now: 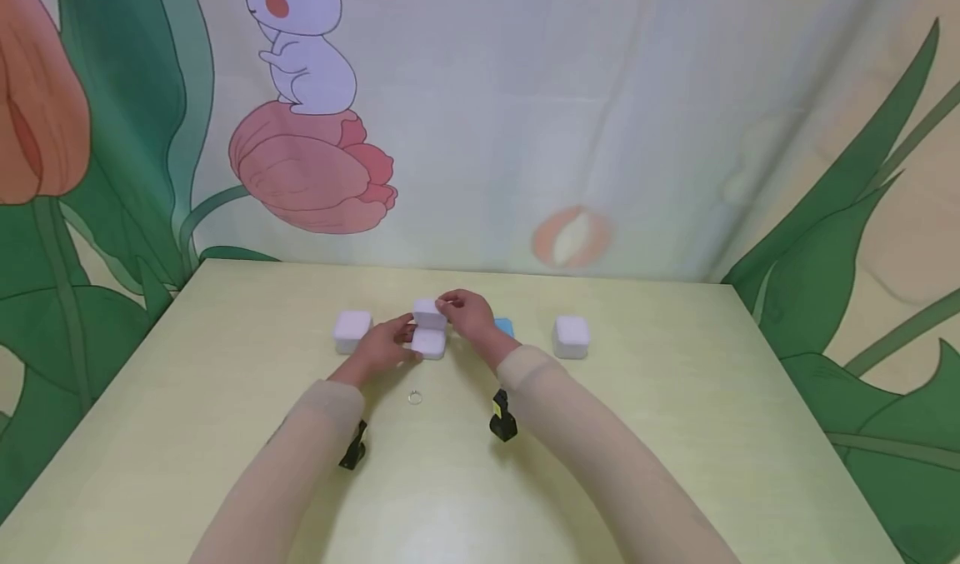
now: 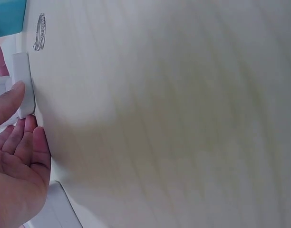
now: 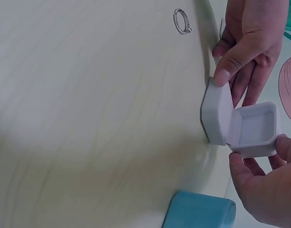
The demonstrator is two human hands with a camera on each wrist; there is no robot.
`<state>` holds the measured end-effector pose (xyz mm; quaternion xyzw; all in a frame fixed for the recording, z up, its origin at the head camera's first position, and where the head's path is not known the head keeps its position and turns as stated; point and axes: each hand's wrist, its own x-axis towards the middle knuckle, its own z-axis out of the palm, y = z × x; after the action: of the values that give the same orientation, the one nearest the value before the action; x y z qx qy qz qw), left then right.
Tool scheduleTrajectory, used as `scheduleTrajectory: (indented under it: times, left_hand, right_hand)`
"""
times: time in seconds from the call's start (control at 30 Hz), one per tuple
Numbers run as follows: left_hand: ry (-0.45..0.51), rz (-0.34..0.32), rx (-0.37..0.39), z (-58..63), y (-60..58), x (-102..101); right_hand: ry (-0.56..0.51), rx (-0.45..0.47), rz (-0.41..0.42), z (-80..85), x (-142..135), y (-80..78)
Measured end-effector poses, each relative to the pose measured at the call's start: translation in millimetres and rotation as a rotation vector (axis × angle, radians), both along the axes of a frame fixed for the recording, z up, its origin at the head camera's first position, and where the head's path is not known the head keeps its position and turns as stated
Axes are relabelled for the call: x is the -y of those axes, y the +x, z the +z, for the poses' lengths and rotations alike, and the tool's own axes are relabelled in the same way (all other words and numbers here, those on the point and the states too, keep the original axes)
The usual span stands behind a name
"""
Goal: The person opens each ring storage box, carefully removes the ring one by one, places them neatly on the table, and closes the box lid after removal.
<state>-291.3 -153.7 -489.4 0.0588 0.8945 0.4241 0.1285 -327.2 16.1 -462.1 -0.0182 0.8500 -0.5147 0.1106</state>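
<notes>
A white ring box (image 1: 429, 344) stands with its lid raised near the back of the table. My left hand (image 1: 384, 346) holds the base from the left, with its thumb on the base (image 2: 24, 90) in the left wrist view. The lid (image 3: 257, 127) is pinched between the thumb and fingers of my right hand (image 3: 271, 185). In the right wrist view the lid's hollow inside shows. A silver ring (image 1: 415, 397) set with small stones lies on the table in front of the box, apart from both hands.
One closed white box (image 1: 352, 331) is left of my left hand, and another (image 1: 572, 336) stands farther right. A blue box (image 3: 200, 210) lies beyond my right hand, partly hidden by it in the head view. Behind the table (image 1: 660, 431) hangs a printed cloth (image 1: 480, 131).
</notes>
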Motion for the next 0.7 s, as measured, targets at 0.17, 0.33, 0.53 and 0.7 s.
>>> scheduleTrajectory:
  times: [0.17, 0.33, 0.53, 0.7]
  left_hand:
    - [0.004, 0.013, 0.020, 0.5, 1.7, -1.1]
    - [0.001, 0.011, 0.014, -0.3, -1.1, -0.2]
    - [-0.009, 0.004, 0.001, -4.1, -2.1, 0.8]
    - [-0.011, 0.008, -0.008, -4.5, -1.5, 0.7]
  right_hand:
    - [0.007, -0.022, -0.004, -3.1, 0.2, -0.2]
    - [0.017, -0.047, 0.009, -4.6, -0.4, -0.6]
    - [0.038, -0.093, 0.024, -5.5, -0.6, 3.7]
    - [0.030, -0.135, 0.013, -7.8, -0.4, 6.7]
